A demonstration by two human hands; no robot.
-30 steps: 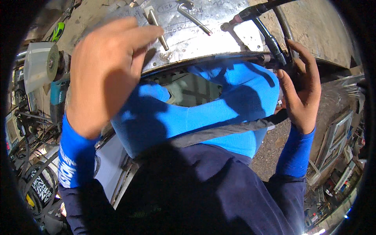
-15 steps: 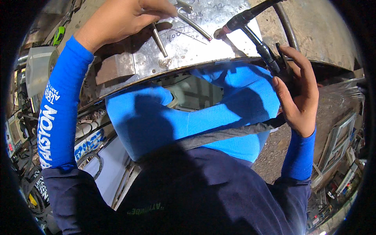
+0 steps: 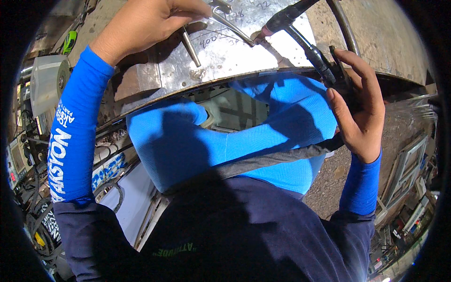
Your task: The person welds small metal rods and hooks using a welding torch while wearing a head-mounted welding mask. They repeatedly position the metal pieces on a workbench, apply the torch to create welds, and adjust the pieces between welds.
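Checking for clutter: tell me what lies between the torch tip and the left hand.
In the head view, a thin metal rod held by the left hand spans to the torch tip.

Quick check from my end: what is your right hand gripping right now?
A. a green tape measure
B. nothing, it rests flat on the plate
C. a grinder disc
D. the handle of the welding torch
D: the right hand is wrapped around the black handle of the welding torch, whose nozzle points down at the metal plate.
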